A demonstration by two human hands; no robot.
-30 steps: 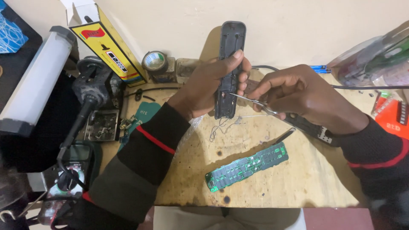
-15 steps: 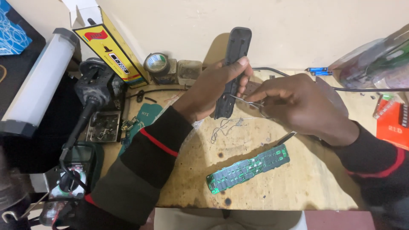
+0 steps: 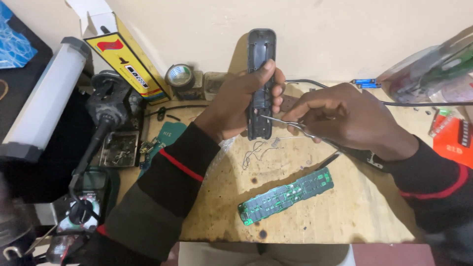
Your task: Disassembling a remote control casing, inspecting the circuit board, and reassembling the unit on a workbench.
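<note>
Both arms are covered to the wrist by long knitted sleeves. The left sleeve (image 3: 162, 197) runs in broad bands of black and olive-grey, split by a thin red stripe. The right sleeve (image 3: 433, 184) is black with a similar red stripe. Both hands are bare.

Left hand (image 3: 236, 106) grips remote casing (image 3: 259, 83); tweezers (image 3: 286, 124) touching.

Before you lies a scorched, stained plywood worktop (image 3: 315, 216), pushed against a plain cream wall (image 3: 345, 34) that carries soft shadows. At your left, a white tube lamp (image 3: 47, 101) leans over a dark surface; light falls evenly from above.
</note>
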